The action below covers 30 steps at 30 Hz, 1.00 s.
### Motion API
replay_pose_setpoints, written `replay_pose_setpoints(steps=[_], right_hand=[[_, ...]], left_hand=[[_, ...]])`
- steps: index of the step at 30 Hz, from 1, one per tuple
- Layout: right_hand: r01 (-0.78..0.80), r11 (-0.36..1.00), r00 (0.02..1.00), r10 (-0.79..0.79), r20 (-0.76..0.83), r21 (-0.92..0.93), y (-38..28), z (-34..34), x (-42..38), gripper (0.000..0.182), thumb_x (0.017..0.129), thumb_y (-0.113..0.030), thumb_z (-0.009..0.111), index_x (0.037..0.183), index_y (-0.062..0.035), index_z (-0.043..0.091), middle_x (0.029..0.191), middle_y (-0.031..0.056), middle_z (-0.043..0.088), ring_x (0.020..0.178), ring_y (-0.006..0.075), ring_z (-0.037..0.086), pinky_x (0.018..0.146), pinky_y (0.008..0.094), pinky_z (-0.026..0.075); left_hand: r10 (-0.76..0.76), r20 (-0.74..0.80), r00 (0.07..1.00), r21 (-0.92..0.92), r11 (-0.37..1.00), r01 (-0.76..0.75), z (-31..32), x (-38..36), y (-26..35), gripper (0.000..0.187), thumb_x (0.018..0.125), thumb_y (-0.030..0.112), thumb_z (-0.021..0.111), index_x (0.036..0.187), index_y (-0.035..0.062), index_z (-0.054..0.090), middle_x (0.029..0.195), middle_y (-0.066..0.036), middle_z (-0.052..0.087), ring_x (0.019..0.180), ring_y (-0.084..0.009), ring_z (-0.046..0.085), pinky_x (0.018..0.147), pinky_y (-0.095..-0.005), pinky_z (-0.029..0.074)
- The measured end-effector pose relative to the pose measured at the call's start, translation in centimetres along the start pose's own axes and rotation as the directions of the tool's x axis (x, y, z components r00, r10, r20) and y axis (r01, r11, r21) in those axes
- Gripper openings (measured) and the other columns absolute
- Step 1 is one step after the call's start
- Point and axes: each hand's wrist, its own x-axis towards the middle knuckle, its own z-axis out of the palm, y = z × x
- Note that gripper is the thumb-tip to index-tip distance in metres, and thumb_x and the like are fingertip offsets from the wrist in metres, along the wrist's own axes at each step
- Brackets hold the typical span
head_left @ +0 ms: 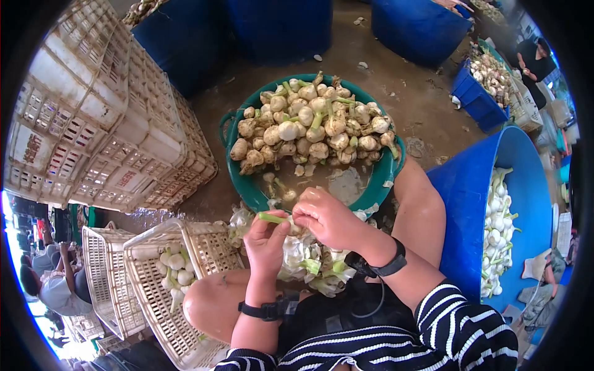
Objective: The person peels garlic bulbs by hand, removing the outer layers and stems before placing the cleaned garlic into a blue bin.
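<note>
My left hand (267, 238) is closed around a garlic bulb, whose green stem (272, 217) points out to the left between the fingers. Against the same bulb, my right hand (318, 213) has its fingers pinched together; the bulb itself is mostly hidden by both hands. Below them, a heap of peeled garlic skins (312, 260) lies in front of my lap. Just beyond the hands stands a green tub (250, 191), piled at its far side with unpeeled, soil-stained garlic bulbs (309, 123). Murky water and a few loose pieces show at its near side.
To the left, a basket (148, 290) holds several cleaned bulbs (177, 269), with stacked white crates (105, 117) behind. A large blue tub (526, 204) at right contains white garlic (500, 229). More blue tubs (278, 28) stand at the back. Other people are at the far edges.
</note>
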Motion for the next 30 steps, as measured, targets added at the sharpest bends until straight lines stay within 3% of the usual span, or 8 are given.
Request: replay_pose_setpoints(steps=[7, 12, 14, 19, 21, 24, 28, 30], right_hand=[[0.067, 0.962, 0.994, -0.042, 0.099, -0.265, 0.2, 1.4, -3.5, 0.005, 0.076, -0.006, 0.055, 0.078, -0.0030, 0.051, 0.079, 0.0132, 0.050, 0.078, 0.0322, 0.052, 0.065, 0.0401, 0.044], [-0.015, 0.938, 0.914, 0.154, 0.376, -0.346, 2.4, 4.6, -8.1, 0.011, 0.078, -0.009, 0.055, 0.085, -0.0012, 0.054, 0.088, 0.0132, 0.052, 0.081, 0.0310, 0.053, 0.067, 0.0381, 0.047], [-0.144, 0.980, 0.968, 0.111, -0.227, -0.135, 1.0, 3.6, -6.1, 0.018, 0.081, -0.011, 0.056, 0.096, -0.0003, 0.056, 0.097, 0.0137, 0.053, 0.082, 0.0283, 0.055, 0.066, 0.0342, 0.048], [-0.455, 0.624, 0.861, 0.490, 0.135, 0.636, 1.2, 1.5, -0.9, 0.012, 0.084, -0.010, 0.054, 0.091, -0.0004, 0.056, 0.082, 0.0079, 0.052, 0.083, 0.0179, 0.052, 0.062, 0.0303, 0.044], [-0.142, 0.954, 0.982, 0.170, -0.088, 0.264, 1.3, 2.1, -1.3, 0.007, 0.083, -0.009, 0.055, 0.083, -0.0020, 0.055, 0.075, 0.0084, 0.050, 0.077, 0.0206, 0.050, 0.062, 0.0313, 0.042], [-0.003, 0.988, 0.955, 0.048, 0.294, -0.153, 1.0, 2.9, -5.8, 0.014, 0.081, -0.012, 0.058, 0.090, -0.0022, 0.053, 0.082, 0.0123, 0.051, 0.081, 0.0285, 0.051, 0.071, 0.0342, 0.043], [-0.037, 0.963, 0.999, 0.046, 0.026, -0.266, 2.3, 3.6, -6.8, 0.029, 0.083, -0.017, 0.056, 0.107, -0.0010, 0.051, 0.103, 0.0152, 0.052, 0.087, 0.0269, 0.053, 0.073, 0.0330, 0.047], [-0.508, 0.472, 0.789, 0.590, 0.171, 0.720, 2.0, 3.0, -3.5, 0.041, 0.090, -0.027, 0.048, 0.123, -0.0040, 0.042, 0.117, 0.0160, 0.047, 0.095, 0.0252, 0.053, 0.076, 0.0326, 0.049]], left_hand=[[-0.117, -0.147, 0.982, 0.085, 0.988, 0.130, 1.3, 0.0, 0.3, 0.011, 0.081, 0.007, 0.063, 0.090, 0.0012, 0.060, 0.079, -0.001, 0.058, 0.071, -0.0055, 0.053, 0.064, -0.0190, 0.043], [-0.291, -0.351, 0.890, -0.368, 0.917, 0.155, -0.5, 1.2, -0.2, 0.009, 0.085, 0.013, 0.059, 0.087, 0.0045, 0.056, 0.071, 0.001, 0.056, 0.058, -0.0049, 0.047, 0.053, -0.0195, 0.038], [-0.267, -0.329, 0.906, -0.332, 0.931, 0.154, -0.1, 0.7, -0.2, 0.010, 0.086, 0.014, 0.058, 0.089, 0.0047, 0.055, 0.070, 0.001, 0.054, 0.058, -0.0050, 0.046, 0.053, -0.0192, 0.037], [-0.257, -0.153, 0.954, -0.302, 0.932, 0.203, 1.5, 0.3, 0.0, 0.009, 0.087, 0.013, 0.055, 0.089, 0.0051, 0.053, 0.073, 0.000, 0.055, 0.058, -0.0049, 0.047, 0.051, -0.0184, 0.037], [-0.366, -0.145, 0.919, -0.406, 0.870, 0.282, 1.4, 0.4, 0.3, 0.010, 0.088, 0.016, 0.054, 0.088, 0.0060, 0.054, 0.072, 0.001, 0.055, 0.056, -0.0052, 0.047, 0.048, -0.0186, 0.037], [-0.528, -0.207, 0.823, -0.628, 0.717, 0.303, -0.8, 1.0, -0.4, 0.013, 0.089, 0.020, 0.054, 0.086, 0.0068, 0.053, 0.069, 0.001, 0.054, 0.053, -0.0054, 0.044, 0.046, -0.0186, 0.035], [-0.530, -0.252, 0.810, -0.565, 0.760, 0.321, 0.1, 1.1, 0.0, 0.016, 0.089, 0.023, 0.052, 0.082, 0.0086, 0.050, 0.063, 0.003, 0.048, 0.049, -0.0047, 0.039, 0.043, -0.0193, 0.032], [-0.383, -0.230, 0.895, -0.227, 0.915, 0.333, 1.4, 0.2, -0.4, 0.027, 0.093, 0.036, 0.042, 0.094, 0.0091, 0.046, 0.068, 0.002, 0.046, 0.052, -0.0043, 0.037, 0.046, -0.0188, 0.030]])
